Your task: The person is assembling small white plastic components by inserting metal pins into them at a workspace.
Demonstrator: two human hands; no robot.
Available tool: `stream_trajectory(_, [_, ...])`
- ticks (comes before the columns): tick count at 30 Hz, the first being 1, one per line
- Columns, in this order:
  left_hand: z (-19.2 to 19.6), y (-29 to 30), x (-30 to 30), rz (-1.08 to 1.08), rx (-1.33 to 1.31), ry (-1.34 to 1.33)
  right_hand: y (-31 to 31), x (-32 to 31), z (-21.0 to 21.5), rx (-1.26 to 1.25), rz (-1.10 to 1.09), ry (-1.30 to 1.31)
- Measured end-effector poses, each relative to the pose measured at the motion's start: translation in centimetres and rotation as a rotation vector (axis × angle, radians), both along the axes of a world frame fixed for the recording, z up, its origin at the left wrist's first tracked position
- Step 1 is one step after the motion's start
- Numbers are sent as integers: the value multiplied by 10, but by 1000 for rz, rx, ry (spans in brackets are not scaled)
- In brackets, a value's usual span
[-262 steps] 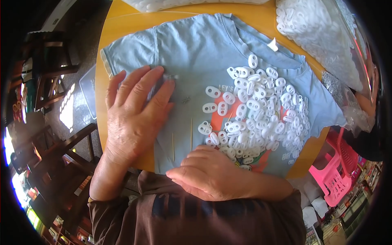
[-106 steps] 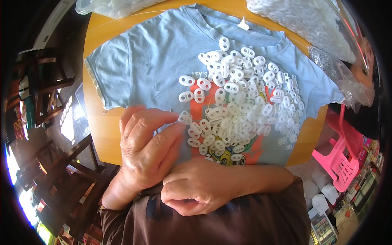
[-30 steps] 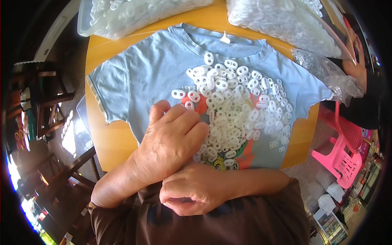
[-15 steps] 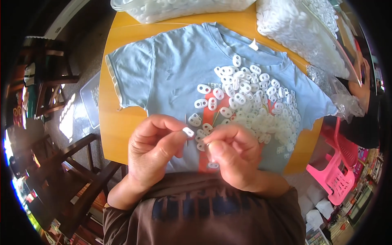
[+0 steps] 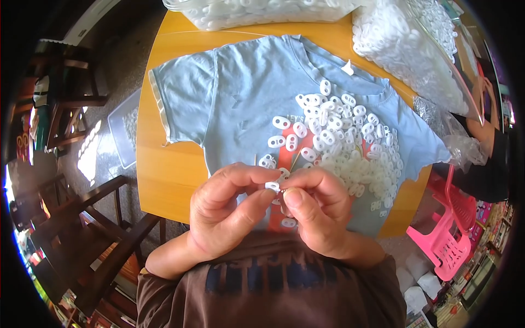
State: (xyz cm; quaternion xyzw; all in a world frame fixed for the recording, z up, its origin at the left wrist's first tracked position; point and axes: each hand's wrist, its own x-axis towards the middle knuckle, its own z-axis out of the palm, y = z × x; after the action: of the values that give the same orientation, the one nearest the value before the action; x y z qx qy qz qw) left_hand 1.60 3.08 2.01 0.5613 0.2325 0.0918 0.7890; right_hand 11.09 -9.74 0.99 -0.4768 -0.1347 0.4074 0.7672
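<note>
- The left hand [image 5: 227, 210], in the lower middle of the frame, is curled nearly closed; its thumb and forefinger pinch one end of a small white oval plastic piece [image 5: 272, 186].
- The right hand [image 5: 320, 210], just right of it, is curled the same way, with thumb and forefinger tips meeting the other end of the same small piece, so both hands grip it between them.
- The small piece sits at the centre of the frame, raised above the near edge of a light blue short-sleeved cotton T-shirt [image 5: 235, 98] that lies spread flat, neck towards the top of the frame.
- A loose heap of white two-holed oval plastic pieces [image 5: 344, 139] covers the right half of the shirt's front, over an orange-red print; a few strays lie just above the hands.
- The shirt rests on a round yellow-orange wooden table [image 5: 164, 175], bare along its left side.
- At the upper edge of the frame lie clear plastic bags stuffed with more white pieces [image 5: 404, 44], one across the top, another at the upper right.
- A crumpled clear plastic bag [image 5: 462, 147] sits at the table's right edge.
- A pink plastic stool [image 5: 451, 235] stands on the floor at the lower right.
- Dark wooden chairs [image 5: 98, 218] stand at the lower left, and a clear shallow plastic tray [image 5: 124, 131] lies on the floor left of the table.
- The person's brown sleeves and shirt fill the bottom edge.
</note>
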Motion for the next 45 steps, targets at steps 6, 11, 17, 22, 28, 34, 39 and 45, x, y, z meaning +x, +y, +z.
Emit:
stream_trajectory(6, [-2, -2, -1, 48, 125, -17, 0, 2, -1, -27, 36, -108])
stream_trajectory(11, [-5, 0, 1, 36, 328, -43, 0, 1, -1, -90, 3, -210])
stream_trajectory(17, [-4, 2, 3, 35, 570, -115, 2, 1, 0, -190, -24, -460])
stream_trajectory(22, [-7, 2, 0, 22, 584, -126, 2, 4, 1, -218, 5, -557])
stream_trajectory(28, [-11, 4, -5, -37, 422, -116, 4, 5, -1, -259, 37, -594])
stream_trajectory(34, [-12, 0, -6, 40, 392, -74, 4, 8, 1, -255, 52, -699])
stream_trajectory(39, [-14, 4, -9, -20, 521, -54, 4, 7, 0, -295, 94, -701])
stream_trajectory(45, [-14, 3, -12, 67, 216, -32, 9, 3, 1, -277, 90, -609])
